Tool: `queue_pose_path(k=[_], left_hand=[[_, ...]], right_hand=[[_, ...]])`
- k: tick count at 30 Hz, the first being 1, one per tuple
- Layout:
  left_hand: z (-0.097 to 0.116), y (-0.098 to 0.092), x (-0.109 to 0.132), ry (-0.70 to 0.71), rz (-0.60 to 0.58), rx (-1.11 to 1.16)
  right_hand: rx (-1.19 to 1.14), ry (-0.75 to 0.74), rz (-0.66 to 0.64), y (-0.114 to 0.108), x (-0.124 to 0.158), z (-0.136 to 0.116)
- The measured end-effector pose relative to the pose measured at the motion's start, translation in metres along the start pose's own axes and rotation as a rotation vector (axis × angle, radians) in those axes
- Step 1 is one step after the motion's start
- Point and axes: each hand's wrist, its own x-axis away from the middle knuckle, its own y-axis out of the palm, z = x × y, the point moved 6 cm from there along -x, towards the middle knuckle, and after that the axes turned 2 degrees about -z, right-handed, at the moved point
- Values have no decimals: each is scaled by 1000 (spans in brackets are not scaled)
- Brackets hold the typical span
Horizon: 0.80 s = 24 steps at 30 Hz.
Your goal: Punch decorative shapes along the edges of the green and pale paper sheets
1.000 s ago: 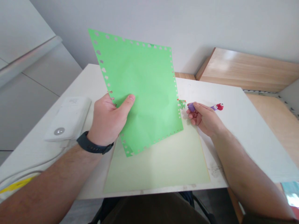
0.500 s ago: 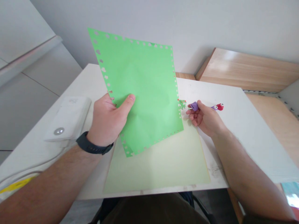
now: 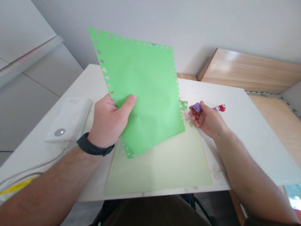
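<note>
1. Left hand [image 3: 108, 122]: is partly closed, pinching the green paper sheet [image 3: 145, 88] between thumb and curled fingers. The sheet, its border punched with small shapes, is standing tilted up from the hand.
2. Right hand [image 3: 207, 119]: is curled, with thumb and fingers gripping a small purple object [image 3: 197, 107]; its exact kind is too small to tell.
3. Purple-and-red piece [image 3: 219, 108]: is lying just beyond the right fingertips.
4. Green-and-red paper bits [image 3: 183, 105]: are sitting just beside the right fingers.
5. Pale green sheet [image 3: 160, 169]: is lying below both hands on the white table [image 3: 258, 141].
6. White device [image 3: 68, 119]: is resting just beside the left hand.
</note>
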Motion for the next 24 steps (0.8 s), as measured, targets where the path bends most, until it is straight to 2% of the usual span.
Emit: queue_pose_path(k=[8, 24], left_hand=[[-1, 0, 0, -7, -3, -2], [2, 0, 0, 14, -2, -22]], right_hand=[[0, -15, -37, -1, -1, 1], [96, -103, -26, 0, 2, -1]])
